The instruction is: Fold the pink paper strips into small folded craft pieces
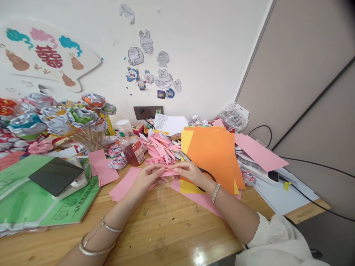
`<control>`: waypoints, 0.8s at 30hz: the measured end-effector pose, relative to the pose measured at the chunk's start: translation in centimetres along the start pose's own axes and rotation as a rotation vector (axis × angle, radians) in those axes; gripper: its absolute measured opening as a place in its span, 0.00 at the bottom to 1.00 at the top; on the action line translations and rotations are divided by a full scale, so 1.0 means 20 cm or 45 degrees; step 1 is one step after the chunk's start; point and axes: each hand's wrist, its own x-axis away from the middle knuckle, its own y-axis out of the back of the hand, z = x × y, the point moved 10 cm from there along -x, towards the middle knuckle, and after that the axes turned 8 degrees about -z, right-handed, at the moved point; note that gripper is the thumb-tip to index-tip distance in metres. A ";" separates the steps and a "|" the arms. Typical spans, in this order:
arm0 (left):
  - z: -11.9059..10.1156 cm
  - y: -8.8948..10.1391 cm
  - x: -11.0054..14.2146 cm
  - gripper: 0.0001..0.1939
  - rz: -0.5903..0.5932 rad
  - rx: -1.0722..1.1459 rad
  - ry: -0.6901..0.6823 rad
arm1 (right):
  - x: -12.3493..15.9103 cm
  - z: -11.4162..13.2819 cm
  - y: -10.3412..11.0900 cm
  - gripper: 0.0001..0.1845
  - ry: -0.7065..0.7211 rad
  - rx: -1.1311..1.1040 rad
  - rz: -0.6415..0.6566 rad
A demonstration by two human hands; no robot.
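Both my hands meet over the wooden desk (166, 225), pinching a narrow folded piece of pink paper (169, 172) between them. My left hand (148, 177) grips its left end with fingers curled. My right hand (190, 172) grips the right end, fingers pressed together. Bracelets circle both wrists. Just behind lies a heap of folded pink paper pieces (162, 149). A stack of orange and yellow sheets (213, 155) lies under and beside my right hand, with black scissors (206, 173) partly hidden by it.
Flat pink sheets (123, 184) lie left of my hands. A tablet (55, 175) rests on green sheets (24, 207) at left. Paper roses on sticks (80, 118) stand at back left, beside a jar (133, 149). A power strip (260, 173) and cables (318, 166) lie at right.
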 end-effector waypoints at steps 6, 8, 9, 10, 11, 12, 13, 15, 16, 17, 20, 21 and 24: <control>-0.02 0.00 0.00 0.14 -0.027 -0.155 -0.038 | -0.02 -0.04 0.04 0.16 -0.046 0.161 -0.075; -0.02 0.01 0.00 0.14 -0.028 -0.171 -0.051 | -0.02 -0.05 0.04 0.16 -0.067 0.188 -0.072; -0.03 0.01 0.00 0.14 -0.024 -0.184 -0.066 | -0.02 -0.06 0.04 0.16 -0.073 0.197 -0.073; -0.03 0.01 0.00 0.13 -0.015 -0.205 -0.087 | -0.02 -0.06 0.04 0.16 -0.074 0.204 -0.077; -0.03 0.00 0.00 0.13 -0.004 -0.235 -0.114 | -0.02 -0.06 0.04 0.15 -0.068 0.211 -0.080; -0.04 0.00 0.00 0.13 0.004 -0.272 -0.143 | -0.02 -0.05 0.04 0.14 -0.058 0.219 -0.084; -0.04 0.00 0.00 0.13 0.008 -0.311 -0.170 | -0.01 -0.04 0.03 0.14 -0.048 0.227 -0.085; -0.04 -0.01 0.00 0.14 0.013 -0.377 -0.212 | -0.01 -0.04 0.03 0.14 -0.034 0.250 -0.080; -0.04 -0.01 0.00 0.14 0.019 -0.396 -0.222 | -0.01 -0.04 0.03 0.14 -0.032 0.270 -0.078; -0.04 -0.01 0.00 0.15 0.026 -0.407 -0.224 | -0.01 -0.04 0.03 0.15 -0.031 0.297 -0.083; -0.03 0.00 -0.01 0.15 0.021 -0.409 -0.211 | -0.02 -0.05 0.04 0.15 -0.031 0.383 -0.093; -0.03 0.00 -0.01 0.14 0.011 -0.403 -0.203 | -0.02 -0.05 0.05 0.14 -0.034 0.391 -0.090; -0.04 0.00 0.00 0.13 -0.002 -0.377 -0.182 | -0.02 -0.06 0.05 0.13 -0.063 0.324 -0.067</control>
